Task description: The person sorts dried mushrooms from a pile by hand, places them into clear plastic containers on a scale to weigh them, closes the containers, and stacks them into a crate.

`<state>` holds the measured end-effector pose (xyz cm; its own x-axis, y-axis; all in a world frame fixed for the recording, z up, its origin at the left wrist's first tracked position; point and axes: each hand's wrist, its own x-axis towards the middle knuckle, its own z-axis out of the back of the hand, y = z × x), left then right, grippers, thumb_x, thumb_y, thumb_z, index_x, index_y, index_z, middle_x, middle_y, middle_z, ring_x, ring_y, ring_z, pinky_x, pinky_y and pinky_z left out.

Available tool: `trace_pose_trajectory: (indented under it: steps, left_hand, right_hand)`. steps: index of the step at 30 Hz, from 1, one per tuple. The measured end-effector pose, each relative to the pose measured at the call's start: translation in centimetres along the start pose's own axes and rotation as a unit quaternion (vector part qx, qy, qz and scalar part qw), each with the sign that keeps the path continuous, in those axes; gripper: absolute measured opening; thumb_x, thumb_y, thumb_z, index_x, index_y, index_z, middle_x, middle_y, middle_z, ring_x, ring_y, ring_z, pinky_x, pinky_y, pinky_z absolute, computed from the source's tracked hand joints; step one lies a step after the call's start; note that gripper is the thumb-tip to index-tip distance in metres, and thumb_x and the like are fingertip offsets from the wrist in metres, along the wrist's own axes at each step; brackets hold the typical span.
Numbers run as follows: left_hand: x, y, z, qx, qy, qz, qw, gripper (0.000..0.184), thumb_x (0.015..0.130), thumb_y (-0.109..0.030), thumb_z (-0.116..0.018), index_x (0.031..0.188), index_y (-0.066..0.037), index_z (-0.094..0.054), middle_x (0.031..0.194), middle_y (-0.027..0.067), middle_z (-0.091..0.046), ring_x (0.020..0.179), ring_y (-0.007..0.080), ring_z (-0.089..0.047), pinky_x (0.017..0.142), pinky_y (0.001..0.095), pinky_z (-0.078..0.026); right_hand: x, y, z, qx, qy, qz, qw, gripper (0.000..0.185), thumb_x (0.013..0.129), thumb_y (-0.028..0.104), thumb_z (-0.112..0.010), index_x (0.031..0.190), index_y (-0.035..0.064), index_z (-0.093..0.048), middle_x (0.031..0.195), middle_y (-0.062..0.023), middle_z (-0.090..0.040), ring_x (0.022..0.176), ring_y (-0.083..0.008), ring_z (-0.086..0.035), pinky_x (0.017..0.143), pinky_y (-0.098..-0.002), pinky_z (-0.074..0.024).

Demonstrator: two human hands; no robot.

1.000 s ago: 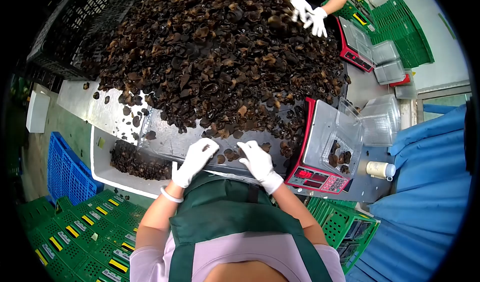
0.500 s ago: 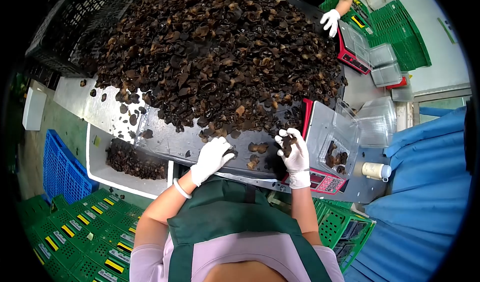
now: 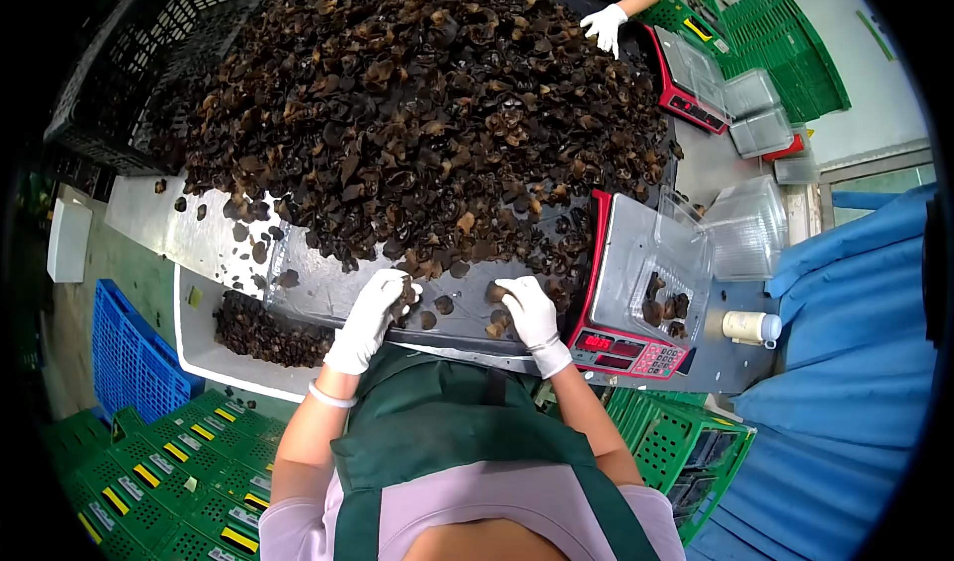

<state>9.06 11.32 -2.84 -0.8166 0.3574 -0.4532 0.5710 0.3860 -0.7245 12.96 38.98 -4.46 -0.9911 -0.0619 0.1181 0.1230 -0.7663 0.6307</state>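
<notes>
A large heap of dark brown wood ear mushrooms point(image 3: 427, 134) covers the table in front of me. My left hand point(image 3: 370, 318), in a white glove, is closed around a wood ear mushroom point(image 3: 403, 301) at the table's front edge. To its right, my gloved right hand point(image 3: 532, 315) pinches a brown wood ear mushroom point(image 3: 495, 292) between thumb and fingers. A few loose pieces point(image 3: 443, 305) lie between the hands. Right of my right hand stands a red weighing scale point(image 3: 608, 350) with its display lit. On it rests an open clear plastic box point(image 3: 656, 281) with several mushroom pieces inside.
Across the table are a co-worker's gloved hands point(image 3: 604, 26), near a second red scale point(image 3: 696, 109). Stacked clear boxes point(image 3: 747, 225) and a white bottle point(image 3: 752, 328) stand at the right. A white foam bin point(image 3: 189, 337) sits at left, a black crate point(image 3: 99, 94) behind it.
My right hand has moved left, away from the scale. My left hand has shifted left and now holds a mushroom piece. The co-worker's second hand has come into view.
</notes>
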Motion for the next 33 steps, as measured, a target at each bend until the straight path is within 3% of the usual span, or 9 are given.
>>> trace_pose_trajectory:
  steps: [1, 2, 5, 11, 13, 16, 19, 27, 33]
  left_hand:
    - [-0.3, 0.0, 0.0, 0.000, 0.000, 0.000, 1.000, 0.024, 0.092, -0.022, -0.057, 0.111, -0.007, -0.054, 0.098, 0.0053, -0.064, 0.086, 0.0118, -0.059, 0.073, 0.0231, -0.045]
    - [-0.7, -0.1, -0.2, -0.025, 0.006, 0.008, 1.000, 0.027, 0.092, -0.022, -0.056, 0.114, -0.007, -0.054, 0.099, 0.0057, -0.063, 0.088, 0.0129, -0.059, 0.074, 0.0239, -0.046]
    - [-1.1, -0.4, -0.7, -0.061, 0.031, 0.018, 0.997, 0.032, 0.093, -0.020, -0.055, 0.121, -0.006, -0.052, 0.104, 0.0071, -0.062, 0.094, 0.0152, -0.059, 0.076, 0.0261, -0.047]
    - [-2.0, -2.5, -3.0, -0.111, 0.054, 0.097, 0.988, 0.026, 0.095, -0.024, -0.051, 0.111, -0.005, -0.058, 0.105, 0.0058, -0.062, 0.097, 0.0141, -0.059, 0.079, 0.0244, -0.047]
    - [-1.9, -2.9, -4.4, 0.065, 0.051, 0.033, 0.996, 0.023, 0.093, -0.029, -0.054, 0.105, -0.010, -0.059, 0.096, -0.0006, -0.060, 0.086, 0.0090, -0.055, 0.074, 0.0223, -0.042]
    - [-2.0, -3.5, -6.1, 0.172, 0.119, -0.023, 0.978, 0.038, 0.087, -0.016, -0.063, 0.122, -0.004, -0.055, 0.091, -0.0006, -0.057, 0.082, 0.0082, -0.051, 0.075, 0.0230, -0.043]
    - [-1.5, -2.5, -6.0, 0.286, 0.140, -0.074, 0.945, 0.026, 0.085, -0.012, -0.064, 0.109, -0.001, -0.063, 0.090, 0.0026, -0.056, 0.087, 0.0098, -0.056, 0.077, 0.0253, -0.045]
    - [-2.5, -2.4, -4.7, 0.155, 0.062, 0.004, 0.986, 0.017, 0.087, -0.014, -0.061, 0.097, 0.000, -0.064, 0.094, 0.0049, -0.064, 0.089, 0.0110, -0.058, 0.081, 0.0249, -0.045]
    - [-3.9, -1.7, -4.0, 0.062, 0.046, 0.048, 0.996, 0.017, 0.087, -0.016, -0.060, 0.097, -0.003, -0.063, 0.087, 0.0012, -0.060, 0.079, 0.0077, -0.053, 0.071, 0.0222, -0.042]
  right_hand:
    - [0.3, 0.0, 0.2, 0.134, -0.030, 0.000, 0.991, 0.030, 0.083, 0.012, -0.064, 0.113, 0.0078, -0.061, 0.093, -0.0059, -0.063, 0.077, -0.0162, -0.061, 0.068, -0.0296, -0.0496]
    - [0.3, -0.1, 1.0, 0.373, 0.097, -0.225, 0.895, 0.027, 0.091, 0.013, -0.056, 0.115, 0.0035, -0.059, 0.093, -0.0044, -0.064, 0.078, -0.0114, -0.060, 0.066, -0.0244, -0.0491]
    - [1.2, 1.7, 2.9, 0.618, 0.142, -0.303, 0.711, 0.036, 0.095, 0.023, -0.052, 0.124, 0.0016, -0.053, 0.096, -0.0048, -0.062, 0.073, -0.0084, -0.056, 0.055, -0.0177, -0.0430]
    - [1.3, 3.7, 2.8, 0.702, 0.187, -0.289, 0.623, 0.041, 0.096, 0.026, -0.050, 0.129, 0.0011, -0.048, 0.097, -0.0055, -0.062, 0.066, -0.0066, -0.053, 0.050, -0.0167, -0.0396]
    - [1.4, 4.5, 2.6, 0.666, 0.225, -0.277, 0.655, 0.038, 0.096, 0.027, -0.051, 0.123, 0.0000, -0.054, 0.093, -0.0040, -0.063, 0.065, -0.0048, -0.052, 0.050, -0.0151, -0.0381]
    - [1.7, 6.1, 2.6, 0.615, 0.307, -0.257, 0.679, 0.031, 0.094, 0.024, -0.052, 0.114, -0.0001, -0.058, 0.090, -0.0043, -0.064, 0.068, -0.0070, -0.054, 0.056, -0.0192, -0.0414]
    - [1.2, 6.8, 1.9, 0.608, 0.332, -0.258, 0.674, 0.026, 0.093, 0.022, -0.054, 0.102, -0.0008, -0.061, 0.085, -0.0054, -0.063, 0.070, -0.0093, -0.055, 0.060, -0.0220, -0.0435]
    - [1.3, 6.8, 2.2, 0.589, 0.320, -0.280, 0.687, 0.018, 0.093, 0.016, -0.054, 0.092, -0.0006, -0.061, 0.082, -0.0060, -0.063, 0.071, -0.0114, -0.057, 0.065, -0.0247, -0.0462]
    - [1.9, 7.4, 2.0, 0.575, 0.366, -0.260, 0.684, 0.014, 0.090, 0.013, -0.056, 0.090, -0.0001, -0.060, 0.082, -0.0067, -0.062, 0.072, -0.0126, -0.058, 0.066, -0.0261, -0.0473]
